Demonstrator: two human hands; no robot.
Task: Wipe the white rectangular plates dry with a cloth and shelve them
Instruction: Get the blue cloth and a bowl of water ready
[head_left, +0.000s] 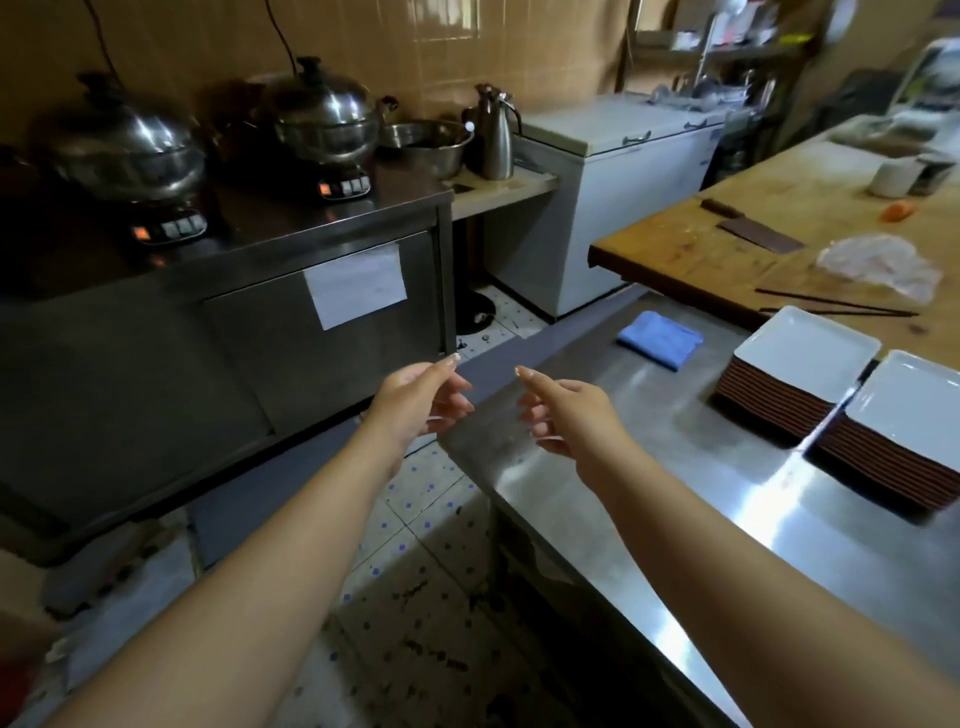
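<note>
Head view: both bare forearms reach forward from the lower edge of the picture, and both hands are held in the air with nothing in them. The left hand (421, 397) hangs over the gap between the dark steel cabinet (223, 332) and the steel desk (675, 467), its forefinger stretched forward and the other fingers loosely bent; its grip is slack and holds nothing. The right hand (566, 410) is just over the near left corner of the desk, forefinger also pointing forward, the other fingers loosely curled under the palm, its grip likewise slack and holding nothing. The two hands are near each other but apart.

The white rectangular plates stand on the desk in two stacks, well to the right of both hands: the left stack (802, 364) and the right stack (906, 415) just beside it, partly cut by the picture's edge. The sides of both stacks show dark reddish-brown layers under the white top plates. The folded blue cloth (661, 339) lies flat on the desk, beyond the right hand and left of the stacks, touching neither.

Behind the desk runs a wooden board (727, 249) carrying a cleaver (753, 231), a crumpled clear plastic bag (878, 262) and dark chopsticks (836, 306). On the cabinet to the left stand two lidded steel pots (322, 119) on cookers, a steel bowl (426, 143) and a steel jug (493, 135). A white chest freezer (623, 171) stands farther back.
</note>
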